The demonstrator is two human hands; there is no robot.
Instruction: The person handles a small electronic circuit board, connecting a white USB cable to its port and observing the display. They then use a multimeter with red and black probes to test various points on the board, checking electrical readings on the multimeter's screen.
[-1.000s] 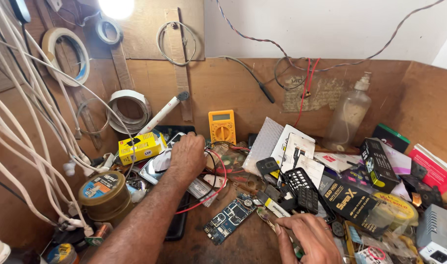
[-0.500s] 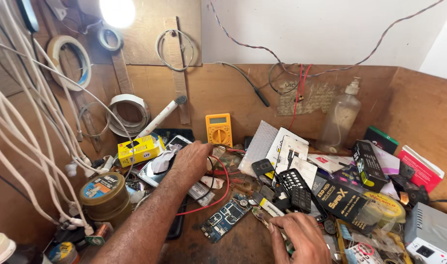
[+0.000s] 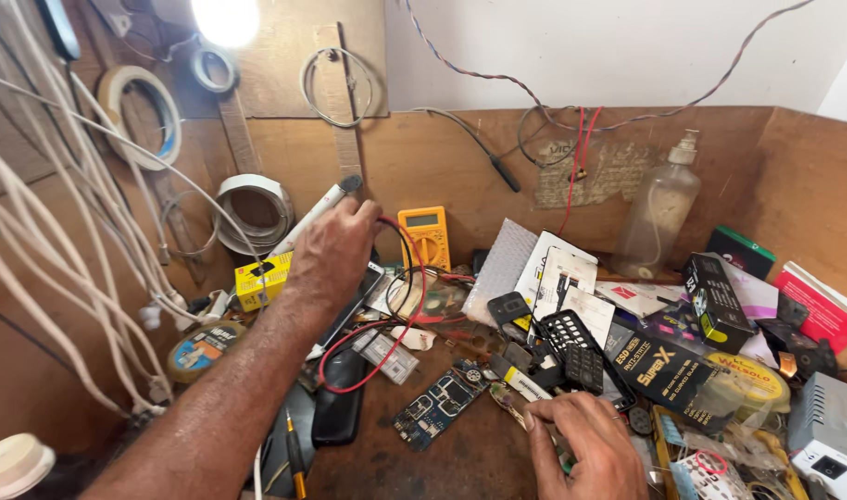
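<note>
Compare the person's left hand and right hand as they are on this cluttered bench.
The left hand is raised at the back of the bench, pinching a red lead near the yellow multimeter; the right hand lies low at the front edge, fingers down among small parts. The left hand shows with its whole forearm; the right hand is cut off at the wrist by the frame. Both are bare and seen from the back.

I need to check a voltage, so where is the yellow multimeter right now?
In the head view the yellow multimeter leans against the wooden back wall, left of centre, just right of the left hand that grips a red lead.
</note>
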